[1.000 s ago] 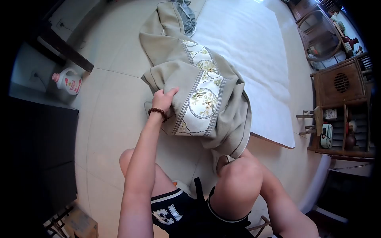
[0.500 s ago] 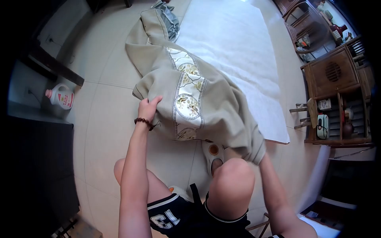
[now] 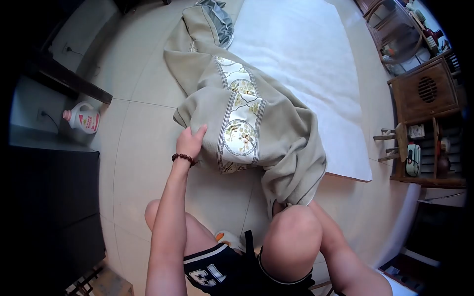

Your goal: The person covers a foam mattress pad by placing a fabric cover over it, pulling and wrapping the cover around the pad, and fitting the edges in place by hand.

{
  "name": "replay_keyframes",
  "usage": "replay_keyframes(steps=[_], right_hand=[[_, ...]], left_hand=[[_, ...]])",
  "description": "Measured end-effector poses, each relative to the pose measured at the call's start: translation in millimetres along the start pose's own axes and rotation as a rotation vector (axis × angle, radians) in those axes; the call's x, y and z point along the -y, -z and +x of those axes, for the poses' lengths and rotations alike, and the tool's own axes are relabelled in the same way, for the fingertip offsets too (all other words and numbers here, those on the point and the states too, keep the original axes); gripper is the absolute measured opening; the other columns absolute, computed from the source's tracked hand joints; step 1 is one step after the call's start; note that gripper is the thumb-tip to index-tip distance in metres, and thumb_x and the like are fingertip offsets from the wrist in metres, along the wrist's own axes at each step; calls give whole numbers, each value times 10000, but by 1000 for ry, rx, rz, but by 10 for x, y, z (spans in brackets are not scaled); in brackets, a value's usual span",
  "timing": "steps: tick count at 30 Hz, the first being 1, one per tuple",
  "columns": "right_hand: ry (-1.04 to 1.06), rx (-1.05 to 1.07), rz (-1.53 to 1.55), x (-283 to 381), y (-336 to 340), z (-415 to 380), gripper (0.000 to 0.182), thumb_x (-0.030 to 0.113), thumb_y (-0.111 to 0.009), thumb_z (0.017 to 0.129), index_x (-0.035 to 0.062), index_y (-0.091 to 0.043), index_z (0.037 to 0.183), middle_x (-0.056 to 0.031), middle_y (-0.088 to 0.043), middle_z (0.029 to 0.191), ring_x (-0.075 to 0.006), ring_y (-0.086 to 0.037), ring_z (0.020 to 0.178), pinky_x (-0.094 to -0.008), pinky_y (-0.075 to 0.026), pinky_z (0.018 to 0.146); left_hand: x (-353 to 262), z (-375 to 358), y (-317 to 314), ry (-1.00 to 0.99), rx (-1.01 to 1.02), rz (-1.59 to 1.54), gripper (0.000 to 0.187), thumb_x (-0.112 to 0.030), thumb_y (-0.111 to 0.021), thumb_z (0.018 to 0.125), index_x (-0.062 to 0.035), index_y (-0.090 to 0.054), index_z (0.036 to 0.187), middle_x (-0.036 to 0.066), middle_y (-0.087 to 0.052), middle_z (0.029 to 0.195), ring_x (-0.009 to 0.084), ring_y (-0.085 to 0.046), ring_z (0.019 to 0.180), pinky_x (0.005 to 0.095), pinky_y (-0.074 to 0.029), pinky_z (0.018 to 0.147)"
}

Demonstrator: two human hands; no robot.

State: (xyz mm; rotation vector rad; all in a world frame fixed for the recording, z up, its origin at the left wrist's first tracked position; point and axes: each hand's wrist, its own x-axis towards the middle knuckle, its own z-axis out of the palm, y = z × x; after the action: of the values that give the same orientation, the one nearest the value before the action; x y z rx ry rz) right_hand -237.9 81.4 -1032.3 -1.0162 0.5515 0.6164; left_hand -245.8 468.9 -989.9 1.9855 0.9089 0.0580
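A long beige fabric cover [image 3: 286,118] lies bunched in front of me, with a patterned floral band [image 3: 240,136] across it and a grey lining [image 3: 222,22] gathered at its far end. My left hand [image 3: 189,142], wearing a beaded bracelet, is closed on the near left edge of the cover, thumb on top. The right forearm [image 3: 333,232] reaches up behind my right knee to the cover's near right corner. There the folds and the knee hide my right hand, so its fingers do not show. The cover overlaps the left side of a long white pad [image 3: 306,64].
Pale floor tiles [image 3: 143,143] surround the cover. At left stand a detergent jug [image 3: 85,118] and a dark cabinet [image 3: 54,207]. On the right are a small wooden stool [image 3: 399,140], a wooden cabinet [image 3: 427,93] and a rattan chair [image 3: 392,34].
The cover's right end has been drawn inward and down toward my right knee, bunching into folds. My right arm has moved left behind the knee. The left hand keeps its hold.
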Motion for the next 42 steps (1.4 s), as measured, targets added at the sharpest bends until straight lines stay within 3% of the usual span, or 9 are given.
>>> replay_keyframes(steps=[10, 20, 25, 27, 29, 32, 36, 39, 42], right_hand=[[-41, 14, -12, -37, -65, -26, 251, 134, -627, 910, -2, -665, 1118, -103, -699, 1001, -200, -641, 886, -325, -524, 813], [-71, 24, -21, -38, -78, -11, 248, 129, -632, 906, -1, -667, 1115, -102, -700, 997, -200, -641, 886, -324, -524, 812], [-85, 35, -17, -65, -89, 17, 247, 127, -635, 904, -1, -668, 1113, -102, -701, 995, -199, -641, 886, -324, -523, 812], [-83, 40, -13, -45, -80, 23, 246, 126, -636, 903, -1, -668, 1112, -102, -701, 994, -199, -641, 885, -324, -523, 812], [-84, 47, -15, -6, -94, 32, 246, 125, -637, 903, -1, -668, 1111, -102, -701, 994, -199, -640, 885, -324, -523, 811], [-77, 51, -22, 65, -93, 63, 245, 123, -638, 901, 0, -669, 1110, -102, -701, 992, -199, -640, 885, -324, -523, 811], [-36, 73, -51, 245, -40, 133, 244, 121, -640, 900, 0, -670, 1109, -102, -701, 991, -199, -640, 885, -324, -523, 811], [4, 93, -118, 458, 37, 168, 243, 120, -642, 898, 0, -670, 1108, -102, -702, 990, -199, -640, 885, -323, -523, 811], [26, 102, -263, 627, 262, 124, 242, 118, -644, 897, 0, -671, 1107, -101, -702, 988, -199, -640, 885, -323, -522, 811]], left_hand=[[-209, -19, 169, -177, -94, 686, 400, -359, -481, 996, -26, -677, 891, 189, -680, 939, 414, -646, 843, 515, -513, 740], [-1350, 983, -841, -744, 2, 568, 314, -292, -481, 959, -88, -718, 996, 169, -693, 1022, 345, -673, 954, 471, -541, 814], [-1449, 846, -1068, -320, 273, 653, 420, -422, -505, 951, -63, -698, 1056, 196, -679, 1127, 368, -642, 1073, 461, -509, 930], [-1142, 685, -603, -387, 208, 654, 519, -499, -492, 962, -62, -629, 1205, 187, -628, 1231, 360, -584, 1163, 452, -455, 1001], [-922, 261, -43, -693, -255, 448, 518, -467, -557, 950, -34, -589, 1233, 210, -591, 1244, 383, -555, 1179, 462, -437, 1009], [-371, -580, -36, -345, -663, 106, 551, -415, -649, 931, 23, -538, 1245, 235, -544, 1265, 377, -528, 1199, 456, -418, 1011], [16, -1291, -981, 309, 348, -700, 624, -458, -692, 915, 30, -507, 1258, 137, -570, 1256, 242, -585, 1096, 364, -500, 893], [-457, -1199, -1452, 363, 285, -1285, 526, -418, -726, 891, -8, -618, 1203, 100, -683, 1092, 209, -659, 1028, 320, -517, 870], [-477, -963, -1723, 303, -13, -649, 516, -358, -729, 887, 23, -613, 1215, 108, -681, 1084, 193, -665, 926, 388, -556, 804]])
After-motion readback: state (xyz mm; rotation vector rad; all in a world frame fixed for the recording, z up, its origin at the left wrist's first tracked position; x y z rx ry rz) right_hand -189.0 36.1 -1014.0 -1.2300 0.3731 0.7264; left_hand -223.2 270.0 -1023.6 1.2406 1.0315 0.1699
